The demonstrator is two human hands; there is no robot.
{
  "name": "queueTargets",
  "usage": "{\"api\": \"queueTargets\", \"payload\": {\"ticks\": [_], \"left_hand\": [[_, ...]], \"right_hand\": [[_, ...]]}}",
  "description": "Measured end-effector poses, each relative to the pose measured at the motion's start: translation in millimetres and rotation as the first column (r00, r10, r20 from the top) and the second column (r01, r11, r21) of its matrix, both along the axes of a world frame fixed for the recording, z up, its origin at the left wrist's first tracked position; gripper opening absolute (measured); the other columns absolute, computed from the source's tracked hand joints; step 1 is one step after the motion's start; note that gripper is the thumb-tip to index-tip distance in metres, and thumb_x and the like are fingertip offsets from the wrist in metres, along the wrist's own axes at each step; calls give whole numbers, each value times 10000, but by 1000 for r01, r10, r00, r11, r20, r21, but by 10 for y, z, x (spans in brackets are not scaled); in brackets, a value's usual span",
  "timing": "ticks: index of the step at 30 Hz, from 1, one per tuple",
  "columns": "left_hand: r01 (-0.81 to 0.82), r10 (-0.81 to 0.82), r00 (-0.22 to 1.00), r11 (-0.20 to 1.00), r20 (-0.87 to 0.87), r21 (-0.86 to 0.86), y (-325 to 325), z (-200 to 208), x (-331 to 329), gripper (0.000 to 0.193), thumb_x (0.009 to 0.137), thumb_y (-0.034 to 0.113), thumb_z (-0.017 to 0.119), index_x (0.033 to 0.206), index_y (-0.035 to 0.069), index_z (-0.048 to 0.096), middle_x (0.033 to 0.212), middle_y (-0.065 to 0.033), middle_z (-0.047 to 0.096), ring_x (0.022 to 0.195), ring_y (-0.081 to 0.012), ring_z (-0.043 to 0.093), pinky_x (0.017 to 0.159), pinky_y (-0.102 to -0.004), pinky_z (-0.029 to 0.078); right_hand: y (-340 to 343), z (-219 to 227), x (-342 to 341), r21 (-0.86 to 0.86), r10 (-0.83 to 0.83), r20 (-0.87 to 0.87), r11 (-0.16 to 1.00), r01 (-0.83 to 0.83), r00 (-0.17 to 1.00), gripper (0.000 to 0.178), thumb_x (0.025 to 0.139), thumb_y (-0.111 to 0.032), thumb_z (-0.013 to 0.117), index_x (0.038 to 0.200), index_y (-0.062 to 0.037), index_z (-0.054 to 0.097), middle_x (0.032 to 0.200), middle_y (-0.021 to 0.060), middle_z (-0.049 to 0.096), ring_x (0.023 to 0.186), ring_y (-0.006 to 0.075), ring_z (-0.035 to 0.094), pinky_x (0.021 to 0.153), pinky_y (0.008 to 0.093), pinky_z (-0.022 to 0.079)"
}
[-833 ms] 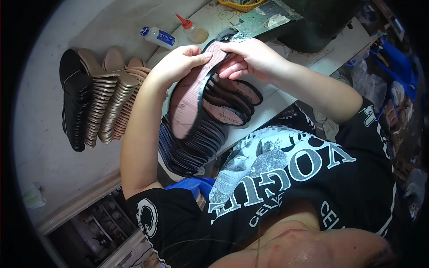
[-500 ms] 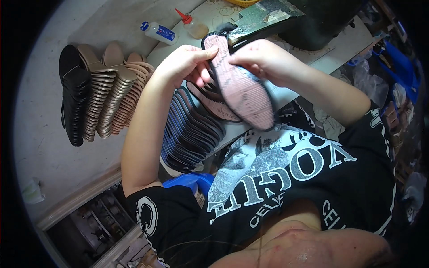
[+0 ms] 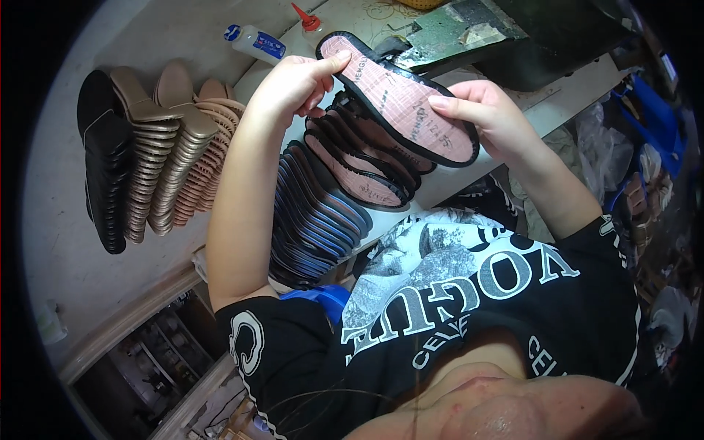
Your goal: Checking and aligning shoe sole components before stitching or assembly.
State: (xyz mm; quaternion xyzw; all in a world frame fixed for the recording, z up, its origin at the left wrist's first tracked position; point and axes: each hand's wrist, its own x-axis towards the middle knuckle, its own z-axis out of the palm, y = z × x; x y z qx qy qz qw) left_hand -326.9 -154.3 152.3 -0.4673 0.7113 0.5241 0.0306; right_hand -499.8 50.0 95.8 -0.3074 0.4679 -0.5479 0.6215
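Here, in the head view, a pink insole (image 3: 389, 95) with a black rim is raised above the tabletop (image 3: 456, 182), slanting from upper left to lower right, its printed face toward the camera. The left grip (image 3: 299, 84) grasps the narrower end, thumb laid over the pink face. The right grip (image 3: 490, 121) grasps the broader end by its outer edge, thumb flat on the face; the fingers behind are mostly hidden. Below the insole lie several black-rimmed pink soles (image 3: 359, 172), overlapping; the rearmost, in shadow, are probably of the same kind. Just beside them, to the left, leans a close row of dark soles (image 3: 312, 220) with bluish edges. Farther left stand black, bronze and pinkish stacks (image 3: 169, 147). Toward the top are a white bottle (image 3: 255, 42) with a blue cap, a red-tipped squeeze bottle (image 3: 311, 26) and a worn green plate (image 3: 455, 33).
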Motion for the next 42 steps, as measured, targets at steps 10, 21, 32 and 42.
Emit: {"api": "queueTargets", "payload": {"ticks": [10, 21, 32, 42], "left_hand": [[-192, 199, 900, 980, -387, 58, 214, -460, 1120, 281, 968, 253, 457, 895, -1, 552, 677, -81, 619, 564, -126, 558, 583, -229, 465], [267, -179, 964, 619, 199, -739, 1199, -1122, 1586, 309, 770, 257, 674, 1021, 87, 619, 1248, -165, 486, 1207, -366, 396, 1015, -438, 301], [427, -469, 881, 737, 58, -524, 871, -749, 1400, 148, 744, 103, 650, 817, 29, 545, 1058, -137, 492, 1097, -315, 406, 953, -402, 301], [-749, 352, 497, 636, -793, -187, 1192, -763, 1160, 499, 901, 224, 598, 1291, -7, 387, 1324, -152, 404, 1217, -263, 404, 1048, -411, 281]], "right_hand": [[-67, -170, 820, -56, 103, -88, 993, -108, 991, 253, 849, -206, 676, 925, 32, 640, 768, 26, 641, 673, 40, 546, 609, 218, 452], [-170, -372, 1022, -13, 187, -877, 911, -411, 442, 252, 773, -249, 621, 963, -84, 631, 805, 154, 648, 746, 340, 652, 670, 436, 519], [-92, -579, 1330, -103, 191, -800, 890, -445, 568, 352, 771, -308, 661, 879, 22, 602, 802, 194, 633, 798, 382, 612, 697, 447, 486], [132, -155, 991, -414, 121, -539, 824, -387, 834, 213, 848, -146, 614, 984, 14, 649, 791, 161, 663, 717, 264, 644, 650, 341, 482]]}}
